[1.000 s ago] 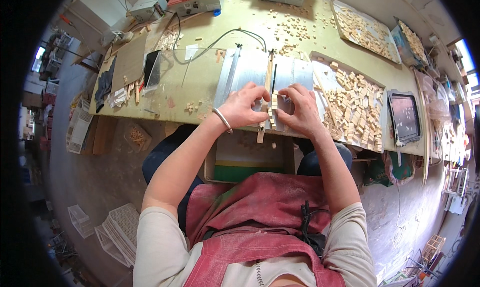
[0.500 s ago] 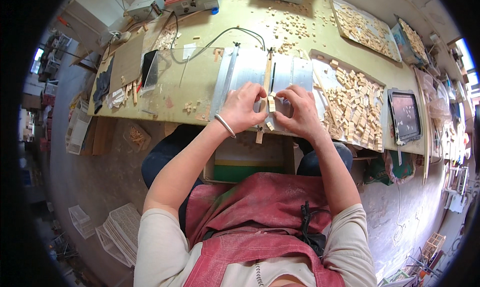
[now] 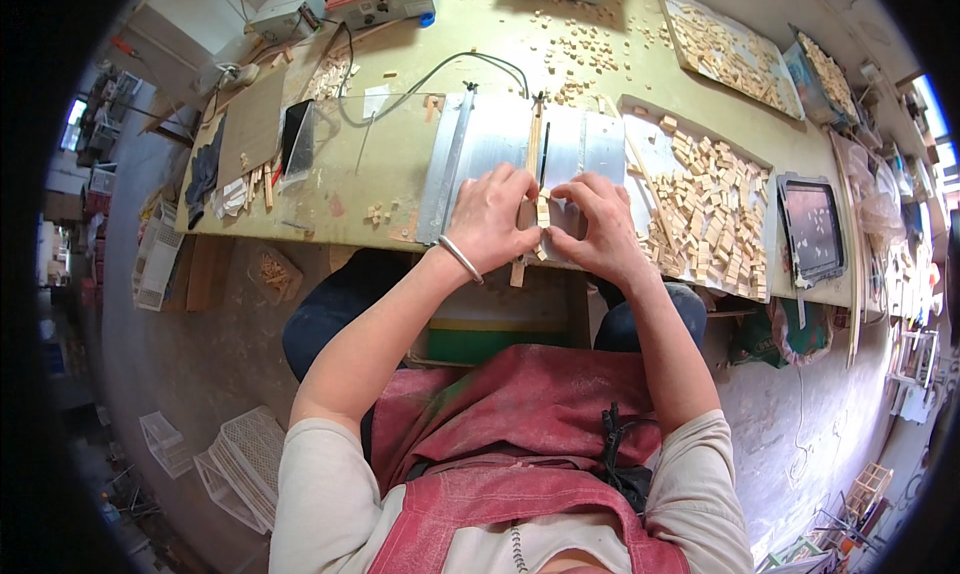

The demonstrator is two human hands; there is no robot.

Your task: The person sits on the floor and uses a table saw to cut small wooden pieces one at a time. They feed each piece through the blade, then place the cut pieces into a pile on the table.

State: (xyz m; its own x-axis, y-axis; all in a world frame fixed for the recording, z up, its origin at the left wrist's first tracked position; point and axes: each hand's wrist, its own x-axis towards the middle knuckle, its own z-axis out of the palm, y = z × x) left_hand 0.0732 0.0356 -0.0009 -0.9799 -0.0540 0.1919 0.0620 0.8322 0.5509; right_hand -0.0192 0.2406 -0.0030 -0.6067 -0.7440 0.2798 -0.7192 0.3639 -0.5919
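Note:
A short row of small pale wooden blocks lies on the silvery metal plate, close to its near edge. My left hand, with a bangle at the wrist, has its fingers curled in against the row's left side. From the right, my right hand bends thumb and forefinger toward the same blocks, leaving a gap in its curve. Fingertip contact is partly hidden. A long thin wooden strip runs along the plate beside a dark slot; its near end sticks out below my left hand.
Right of the plate, a tray holds many loose blocks. More blocks lie in a far tray and scattered on the table. A clear sheet and black cable are left. A dark frame stands far right.
My left hand has shifted slightly, its wrist moving nearer and right. The fingertips of both hands are closer around the blocks. The strip's near end has moved a little left.

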